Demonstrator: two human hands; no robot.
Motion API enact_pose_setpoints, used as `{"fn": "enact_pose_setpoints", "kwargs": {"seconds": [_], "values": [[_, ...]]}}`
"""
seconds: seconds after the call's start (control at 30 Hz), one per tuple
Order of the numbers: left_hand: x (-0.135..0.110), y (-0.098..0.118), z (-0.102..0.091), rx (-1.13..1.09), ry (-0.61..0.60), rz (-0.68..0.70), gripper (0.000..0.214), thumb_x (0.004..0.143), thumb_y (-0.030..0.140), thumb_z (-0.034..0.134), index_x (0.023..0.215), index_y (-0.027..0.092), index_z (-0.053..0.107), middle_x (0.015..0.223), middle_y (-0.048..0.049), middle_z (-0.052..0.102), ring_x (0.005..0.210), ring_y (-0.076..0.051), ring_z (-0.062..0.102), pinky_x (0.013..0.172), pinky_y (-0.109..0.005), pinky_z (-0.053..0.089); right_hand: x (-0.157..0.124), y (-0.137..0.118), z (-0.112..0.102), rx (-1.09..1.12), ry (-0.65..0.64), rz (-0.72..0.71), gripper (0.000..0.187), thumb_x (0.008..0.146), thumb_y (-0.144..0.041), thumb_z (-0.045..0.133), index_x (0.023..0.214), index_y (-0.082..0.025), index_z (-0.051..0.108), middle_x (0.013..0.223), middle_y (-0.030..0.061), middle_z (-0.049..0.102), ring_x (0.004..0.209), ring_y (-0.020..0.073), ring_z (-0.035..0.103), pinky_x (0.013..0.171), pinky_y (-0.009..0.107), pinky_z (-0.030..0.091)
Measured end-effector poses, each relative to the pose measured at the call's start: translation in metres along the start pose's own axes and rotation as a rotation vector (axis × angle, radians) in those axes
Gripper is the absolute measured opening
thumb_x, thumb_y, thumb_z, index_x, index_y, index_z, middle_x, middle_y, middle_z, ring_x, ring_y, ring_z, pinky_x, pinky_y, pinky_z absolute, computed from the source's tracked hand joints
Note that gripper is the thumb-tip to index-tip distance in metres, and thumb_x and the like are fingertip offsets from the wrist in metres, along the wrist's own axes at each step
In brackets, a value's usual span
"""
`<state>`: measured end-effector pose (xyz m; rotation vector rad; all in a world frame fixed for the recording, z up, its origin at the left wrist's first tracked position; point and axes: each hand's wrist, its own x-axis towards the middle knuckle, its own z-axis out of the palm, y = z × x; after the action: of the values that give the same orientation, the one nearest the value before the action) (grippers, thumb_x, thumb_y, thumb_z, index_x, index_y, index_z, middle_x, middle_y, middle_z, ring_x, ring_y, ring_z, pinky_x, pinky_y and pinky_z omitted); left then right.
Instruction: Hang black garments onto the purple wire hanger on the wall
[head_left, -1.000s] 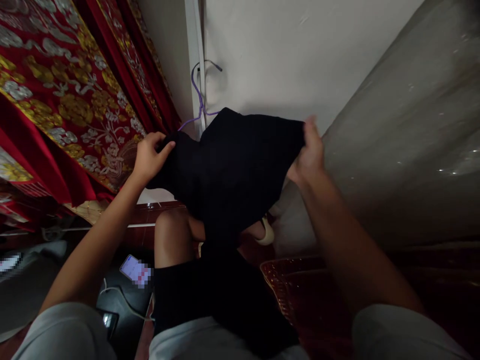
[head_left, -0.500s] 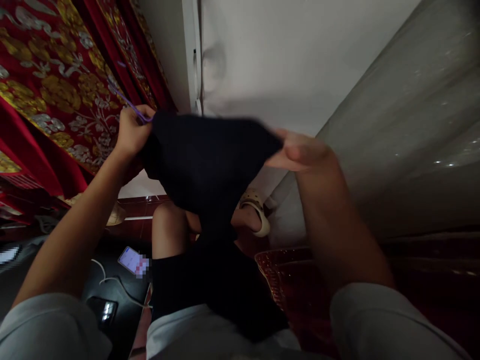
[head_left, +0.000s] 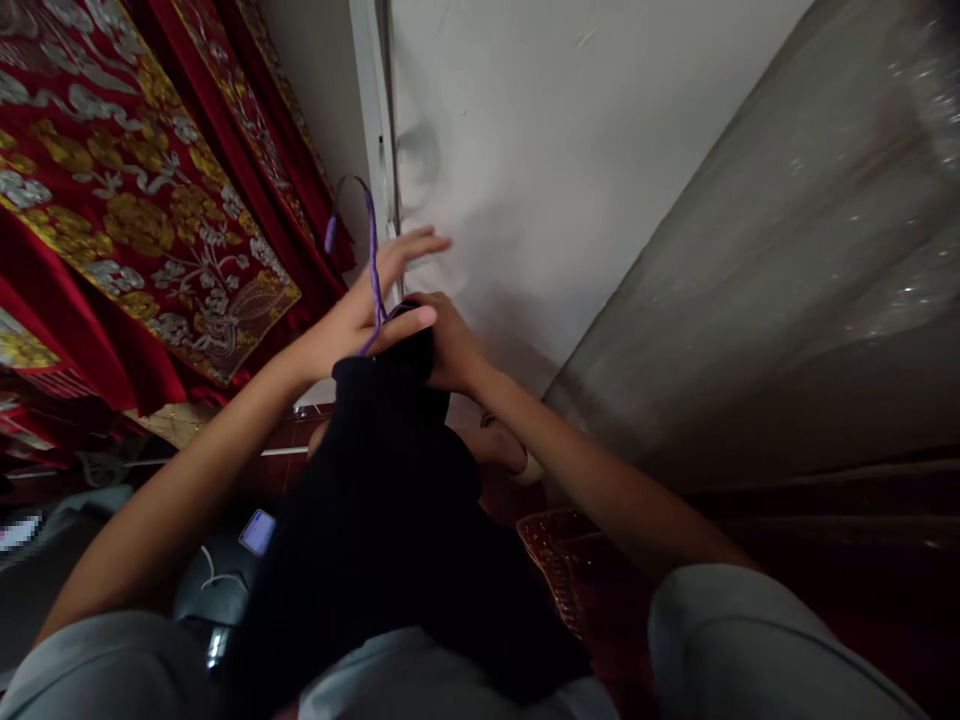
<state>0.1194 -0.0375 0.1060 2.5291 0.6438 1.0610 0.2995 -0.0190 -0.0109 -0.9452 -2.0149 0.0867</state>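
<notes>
A black garment (head_left: 390,500) hangs from my two hands down onto my lap. My right hand (head_left: 448,345) is closed on the garment's bunched top edge. My left hand (head_left: 367,310) lies against it from the left, thumb pressed on the cloth, other fingers stretched toward the wall. A purple hanger (head_left: 369,262) runs up from between my hands, its hook curling at the top; my left thumb pins its stem. Both hands meet in front of the white wall.
Red curtains with gold and silver flowers (head_left: 127,190) hang at the left. A grey plastic-covered surface (head_left: 772,300) slopes at the right. A lit phone (head_left: 257,531) with a white cable lies on a dark surface below. A red patterned cushion (head_left: 562,560) sits by my right knee.
My hands, spread wide holding the garment open, have come together at its top. The garment now hangs bunched and narrow. The purple hanger has risen between my hands.
</notes>
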Motion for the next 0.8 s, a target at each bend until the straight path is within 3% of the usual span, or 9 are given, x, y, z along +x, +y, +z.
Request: {"fn": "enact_pose_setpoints", "kwargs": {"seconds": [0.1, 0.23, 0.33, 0.43, 0.5, 0.57, 0.67, 0.73, 0.8], "values": [[-0.018, -0.023, -0.044, -0.036, 0.058, -0.163, 0.070, 0.090, 0.071, 0.065, 0.144, 0.029, 0.050, 0.160, -0.0074, 0.047, 0.152, -0.033, 0.040, 0.120, -0.056, 0.042, -0.003, 0.018, -0.034, -0.199, 0.134, 0.064, 0.094, 0.066, -0.026, 0.080, 0.150, -0.018, 0.039, 0.137, 0.0178, 0.053, 0.129, 0.0391, 0.051, 0.111, 0.060, 0.042], [-0.046, -0.047, -0.086, -0.168, 0.248, -0.295, 0.058, 0.103, 0.071, 0.031, 0.134, 0.029, 0.056, 0.145, -0.0064, 0.062, 0.132, -0.031, 0.059, 0.106, -0.056, 0.053, -0.002, 0.038, -0.080, -0.381, 0.327, 0.256, 0.100, 0.066, -0.027, 0.085, 0.153, -0.021, 0.037, 0.140, 0.0185, 0.047, 0.131, 0.0435, 0.046, 0.110, 0.068, 0.037], [-0.056, -0.040, -0.087, -0.039, 0.329, -0.266, 0.049, 0.104, 0.066, 0.039, 0.134, 0.031, 0.057, 0.130, -0.0043, 0.068, 0.118, -0.029, 0.065, 0.100, -0.054, 0.055, 0.008, 0.039, -0.100, -0.410, 0.396, 0.283, 0.093, 0.071, -0.032, 0.087, 0.151, -0.024, 0.040, 0.142, 0.0193, 0.045, 0.132, 0.0421, 0.043, 0.111, 0.066, 0.035], [-0.058, -0.023, -0.069, 0.351, 0.589, -0.030, 0.054, 0.095, 0.057, 0.066, 0.141, 0.031, 0.051, 0.145, -0.0042, 0.057, 0.139, -0.033, 0.048, 0.118, -0.057, 0.038, 0.019, 0.027, -0.102, -0.414, 0.370, 0.322, 0.088, 0.074, -0.038, 0.086, 0.149, -0.024, 0.043, 0.139, 0.0191, 0.047, 0.131, 0.0426, 0.044, 0.110, 0.068, 0.035], [-0.060, -0.013, -0.050, 0.574, 0.720, 0.081, 0.058, 0.094, 0.049, 0.070, 0.144, 0.028, 0.049, 0.155, -0.0070, 0.047, 0.149, -0.035, 0.034, 0.125, -0.058, 0.026, 0.023, 0.015, -0.097, -0.426, 0.336, 0.356, 0.095, 0.068, -0.040, 0.089, 0.149, -0.022, 0.044, 0.135, 0.0180, 0.049, 0.129, 0.0447, 0.046, 0.107, 0.073, 0.035], [-0.065, -0.009, -0.026, 0.638, 0.618, 0.099, 0.045, 0.099, 0.041, 0.062, 0.141, 0.025, 0.053, 0.144, -0.0109, 0.056, 0.139, -0.035, 0.047, 0.119, -0.057, 0.033, 0.024, 0.004, -0.091, -0.422, 0.299, 0.324, 0.100, 0.066, -0.041, 0.090, 0.151, -0.023, 0.042, 0.135, 0.0170, 0.050, 0.130, 0.0456, 0.047, 0.107, 0.074, 0.035], [-0.075, -0.007, 0.011, 0.683, 0.145, 0.010, 0.041, 0.105, 0.030, 0.047, 0.145, 0.026, 0.054, 0.106, -0.0084, 0.071, 0.095, -0.025, 0.068, 0.088, -0.040, 0.051, 0.017, -0.008, -0.090, -0.390, 0.204, 0.202, 0.097, 0.074, -0.041, 0.085, 0.156, -0.025, 0.036, 0.144, 0.0172, 0.046, 0.136, 0.0457, 0.044, 0.111, 0.072, 0.035], [-0.082, -0.008, 0.032, 0.748, -0.129, -0.090, 0.051, 0.105, 0.027, 0.043, 0.157, 0.029, 0.043, 0.090, -0.0043, 0.071, 0.073, -0.019, 0.067, 0.068, -0.030, 0.048, 0.010, -0.011, -0.095, -0.374, 0.113, 0.153, 0.094, 0.079, -0.036, 0.081, 0.159, -0.027, 0.032, 0.150, 0.0165, 0.042, 0.142, 0.0459, 0.041, 0.113, 0.072, 0.034], [-0.086, -0.011, 0.049, 0.812, -0.286, -0.147, 0.060, 0.105, 0.026, 0.041, 0.164, 0.034, 0.030, 0.086, -0.0023, 0.069, 0.065, -0.017, 0.066, 0.058, -0.027, 0.044, 0.004, -0.009, -0.100, -0.343, 0.033, 0.112, 0.092, 0.081, -0.029, 0.077, 0.161, -0.030, 0.031, 0.157, 0.0139, 0.039, 0.147, 0.0451, 0.038, 0.116, 0.072, 0.032]]}}
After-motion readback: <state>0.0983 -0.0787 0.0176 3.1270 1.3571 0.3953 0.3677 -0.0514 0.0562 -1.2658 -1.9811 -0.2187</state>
